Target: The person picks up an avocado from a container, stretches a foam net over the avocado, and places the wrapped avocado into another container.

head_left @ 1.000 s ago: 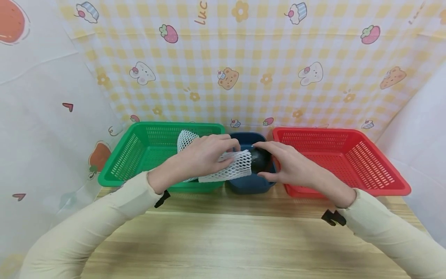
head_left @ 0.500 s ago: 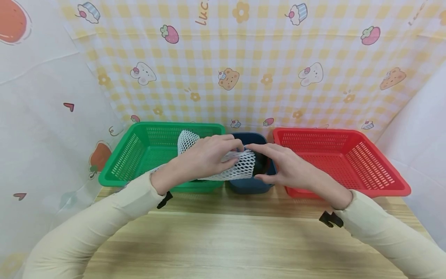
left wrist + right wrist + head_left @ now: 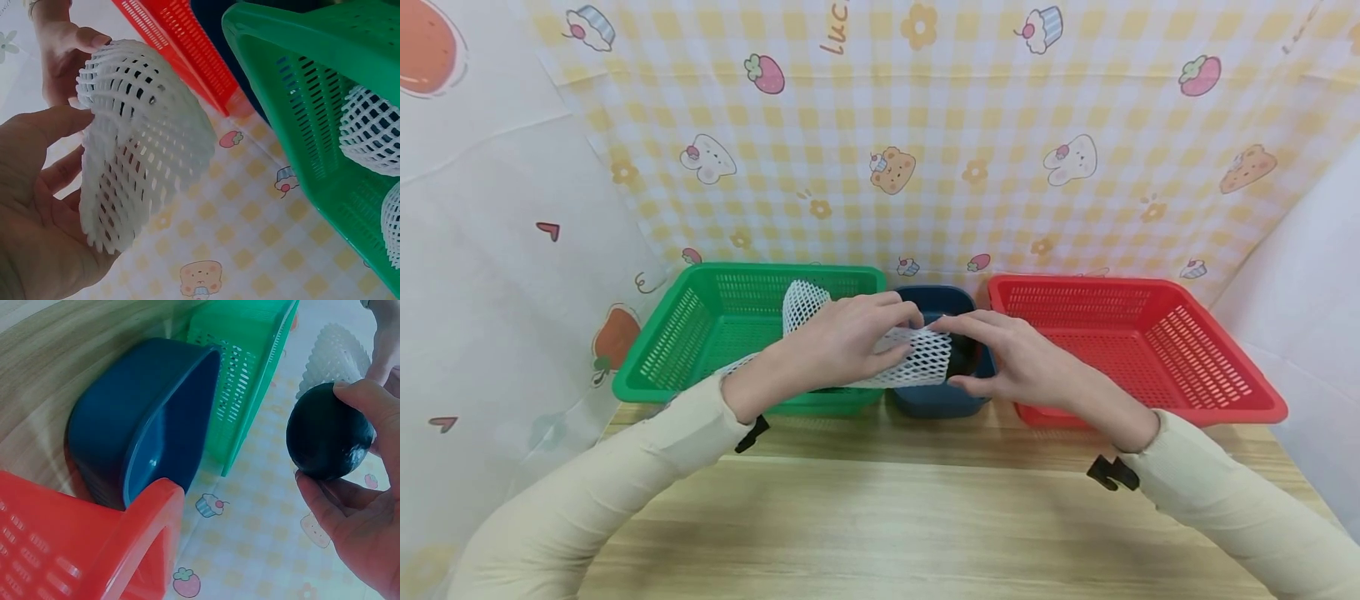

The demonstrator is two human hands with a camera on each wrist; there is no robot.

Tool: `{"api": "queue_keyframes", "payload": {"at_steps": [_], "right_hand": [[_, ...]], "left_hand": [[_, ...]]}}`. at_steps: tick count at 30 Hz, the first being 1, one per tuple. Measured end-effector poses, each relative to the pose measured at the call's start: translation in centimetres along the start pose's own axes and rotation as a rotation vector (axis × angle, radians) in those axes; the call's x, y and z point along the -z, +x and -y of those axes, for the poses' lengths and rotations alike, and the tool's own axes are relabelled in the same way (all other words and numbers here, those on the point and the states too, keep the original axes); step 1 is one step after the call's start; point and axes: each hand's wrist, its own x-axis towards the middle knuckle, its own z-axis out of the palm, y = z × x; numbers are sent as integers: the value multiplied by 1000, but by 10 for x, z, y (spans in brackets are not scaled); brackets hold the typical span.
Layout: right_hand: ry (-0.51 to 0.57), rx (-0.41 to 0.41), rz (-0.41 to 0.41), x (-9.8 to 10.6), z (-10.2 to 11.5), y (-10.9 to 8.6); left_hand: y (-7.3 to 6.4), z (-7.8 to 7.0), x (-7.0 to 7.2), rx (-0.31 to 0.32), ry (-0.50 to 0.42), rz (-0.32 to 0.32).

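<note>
My left hand (image 3: 857,337) pinches a white foam net sleeve (image 3: 928,358) between thumb and fingers, above the blue bin (image 3: 936,406). A dark, glossy, egg-shaped fruit (image 3: 328,431) sits in my right hand (image 3: 1030,358), its thumb on one side and fingers on the other. The fruit's inner end is inside the sleeve's mouth, hidden by the mesh, while its bare end faces my right palm. In the left wrist view the sleeve (image 3: 144,137) hangs wide and loose toward its far end.
A green basket (image 3: 808,268) on the left holds other net-wrapped items (image 3: 803,304). On the right stands a red basket (image 3: 1090,279), beside the blue bin. All three rest on a wooden table (image 3: 895,517) against a patterned cloth (image 3: 820,117).
My right hand has shifted slightly left with the fruit. The sleeve's edge now covers a little more of it, and my right index finger has come to the sleeve's edge.
</note>
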Motion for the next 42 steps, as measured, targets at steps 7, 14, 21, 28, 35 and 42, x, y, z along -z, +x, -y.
{"api": "queue_keyframes", "payload": {"at_steps": [7,14,21,28,35,42], "right_hand": [[70,-55,17,4,-2,-2],[152,-133,26,7,-3,-4],[172,-187,41,8,-3,-5],[271,-248,58,7,-4,-6],[371,-264,55,7,-6,-9],[420,-265,53,9,-8,-13]], "left_hand": [[-7,1,-5,5,96,34],[-9,1,-11,-37,155,23],[-7,2,-15,-35,156,5],[-6,3,-18,-49,143,-26],[-5,4,-19,-61,117,-60],[-4,4,-20,-59,126,-72]]}}
